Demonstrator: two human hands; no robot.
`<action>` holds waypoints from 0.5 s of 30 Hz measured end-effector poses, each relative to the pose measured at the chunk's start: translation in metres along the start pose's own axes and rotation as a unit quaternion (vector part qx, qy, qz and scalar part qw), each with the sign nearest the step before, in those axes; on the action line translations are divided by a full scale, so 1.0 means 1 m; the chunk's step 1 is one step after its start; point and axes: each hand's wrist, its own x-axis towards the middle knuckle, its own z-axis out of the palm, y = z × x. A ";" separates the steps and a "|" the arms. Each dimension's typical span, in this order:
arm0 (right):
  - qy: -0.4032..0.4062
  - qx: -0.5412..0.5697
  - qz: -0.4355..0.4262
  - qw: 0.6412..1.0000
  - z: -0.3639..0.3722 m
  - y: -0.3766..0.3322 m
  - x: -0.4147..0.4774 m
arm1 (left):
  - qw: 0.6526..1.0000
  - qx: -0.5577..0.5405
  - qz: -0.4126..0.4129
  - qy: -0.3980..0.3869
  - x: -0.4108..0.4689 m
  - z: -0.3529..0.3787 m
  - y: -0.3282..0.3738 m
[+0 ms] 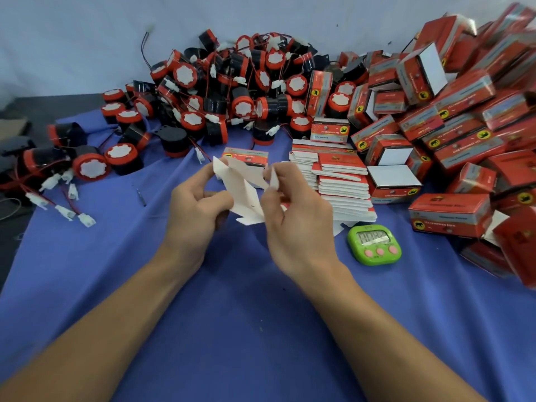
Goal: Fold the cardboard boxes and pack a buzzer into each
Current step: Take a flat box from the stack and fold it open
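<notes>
Centrally, we see two bare hands meeting above a blue cloth [261, 320] that covers the work surface. Between them they hold one cardboard box [242, 195], not yet folded up, with its white inner side facing us and its flaps splayed.

The left hand [200, 201], at 9 o'clock of the box, has its fingers curled onto the card and grips its left edge. The right hand [293, 207], at 3 o'clock, pinches a small white flap between thumb and fingertips.

At 12 o'clock, against a pale wall, lies a large heap of buzzers [240, 107]. They are black drums with red caps, trailing red and black wires with white plugs, and the heap spills round toward 9 o'clock.

At 2 o'clock, just beside the right hand, stands a stack of flat boxes [342, 169], red on white. Beyond it, from 1 to 3 o'clock, folded boxes [461, 146] are piled high, mostly red.

A green timer [374, 245] with pink buttons lies on the cloth at 4 o'clock of the hands.
</notes>
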 end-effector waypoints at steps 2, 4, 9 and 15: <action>0.052 0.048 0.027 0.997 -0.006 0.002 0.002 | 0.999 0.024 0.041 -0.004 -0.004 0.001 0.004; 0.100 0.102 0.060 0.988 -0.014 0.006 0.007 | 0.996 0.028 0.085 -0.014 -0.005 -0.001 0.005; 0.106 0.176 0.106 0.973 -0.020 0.017 0.016 | 0.979 0.064 0.130 -0.145 -0.016 0.010 0.006; 0.046 0.193 0.136 0.971 -0.006 0.017 0.016 | 0.980 0.159 0.121 0.023 -0.022 0.019 0.004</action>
